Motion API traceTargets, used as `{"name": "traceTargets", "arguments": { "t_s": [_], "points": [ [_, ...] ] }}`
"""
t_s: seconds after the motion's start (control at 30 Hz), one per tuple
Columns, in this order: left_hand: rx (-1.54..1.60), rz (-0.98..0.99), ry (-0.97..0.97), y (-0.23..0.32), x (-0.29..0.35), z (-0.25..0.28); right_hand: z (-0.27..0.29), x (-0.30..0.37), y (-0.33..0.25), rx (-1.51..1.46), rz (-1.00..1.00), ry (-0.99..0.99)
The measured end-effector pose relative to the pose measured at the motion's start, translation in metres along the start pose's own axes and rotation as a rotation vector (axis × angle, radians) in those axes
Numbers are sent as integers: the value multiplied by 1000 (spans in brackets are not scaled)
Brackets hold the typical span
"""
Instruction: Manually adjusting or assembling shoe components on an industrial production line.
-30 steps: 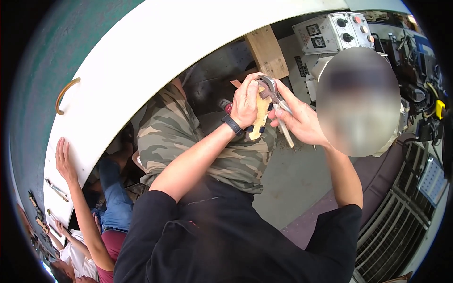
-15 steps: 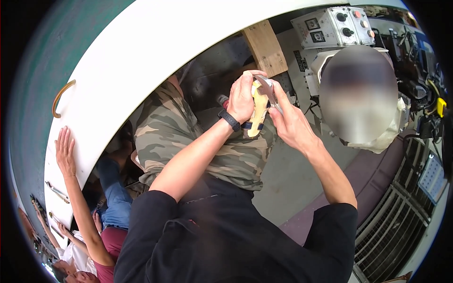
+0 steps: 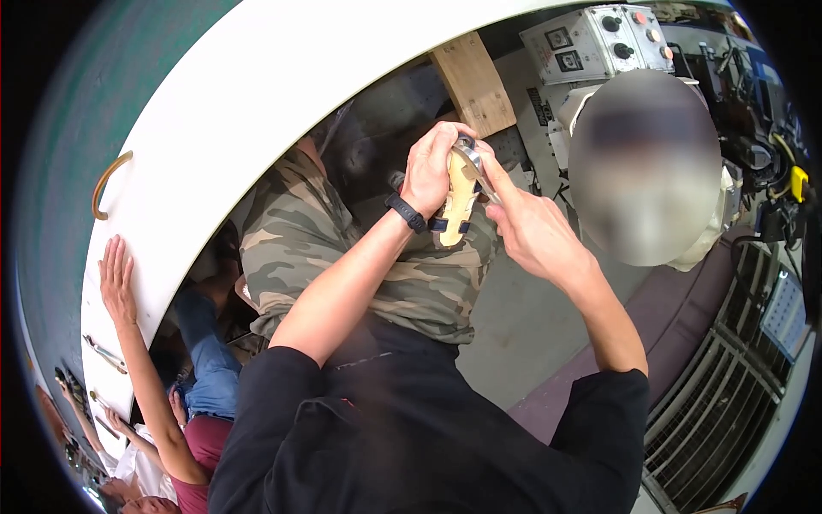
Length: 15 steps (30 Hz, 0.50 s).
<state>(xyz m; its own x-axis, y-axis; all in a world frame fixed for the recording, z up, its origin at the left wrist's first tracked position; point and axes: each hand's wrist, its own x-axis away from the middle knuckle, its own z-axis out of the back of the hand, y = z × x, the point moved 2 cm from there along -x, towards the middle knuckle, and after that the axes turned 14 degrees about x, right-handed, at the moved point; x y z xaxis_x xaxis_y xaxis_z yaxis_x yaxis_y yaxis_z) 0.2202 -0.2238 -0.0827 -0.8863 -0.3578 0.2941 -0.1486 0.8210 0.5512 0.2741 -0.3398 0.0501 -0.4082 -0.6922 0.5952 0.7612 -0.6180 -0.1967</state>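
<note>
Over my lap, my left hand (image 3: 428, 171) is closed around the toe end and side of a sandal (image 3: 454, 219). The sandal's yellowish sole faces up, with dark straps folded over its edges, and its other end hangs toward me. My right hand (image 3: 538, 230) grips a pair of metal pincers (image 3: 472, 158) with the forefinger stretched along the handle. The head of the pincers rests at the sandal's toe, beside my left fingertips. My fingers partly hide the jaws, so what they grip cannot be made out.
A long white table (image 3: 197, 128) curves along the far and left side, with hand tools (image 3: 104, 355) on it. A co-worker's hand (image 3: 117, 276) lies flat there. A wooden block (image 3: 473, 84), a grey control box (image 3: 591, 43) and a pale machine (image 3: 704, 238) stand ahead and right.
Both hands have shifted slightly left with the sandal. The pincers have turned at the toe, and my right forefinger now lies straighter along them.
</note>
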Motion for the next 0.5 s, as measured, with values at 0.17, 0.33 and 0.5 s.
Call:
{"name": "traceTargets", "arguments": {
  "t_s": [0.17, 0.33, 0.5],
  "points": [
    [-165, -139, 23, -5, -3, 5, -6, 9, 0, -291, -36, -14],
    [-177, -103, 19, -2, -1, 6, -3, 2, -7, -469, -84, -11],
    [-181, -159, 43, -6, -1, 7, -13, 5, -1, -337, -95, 28]
  ]
}}
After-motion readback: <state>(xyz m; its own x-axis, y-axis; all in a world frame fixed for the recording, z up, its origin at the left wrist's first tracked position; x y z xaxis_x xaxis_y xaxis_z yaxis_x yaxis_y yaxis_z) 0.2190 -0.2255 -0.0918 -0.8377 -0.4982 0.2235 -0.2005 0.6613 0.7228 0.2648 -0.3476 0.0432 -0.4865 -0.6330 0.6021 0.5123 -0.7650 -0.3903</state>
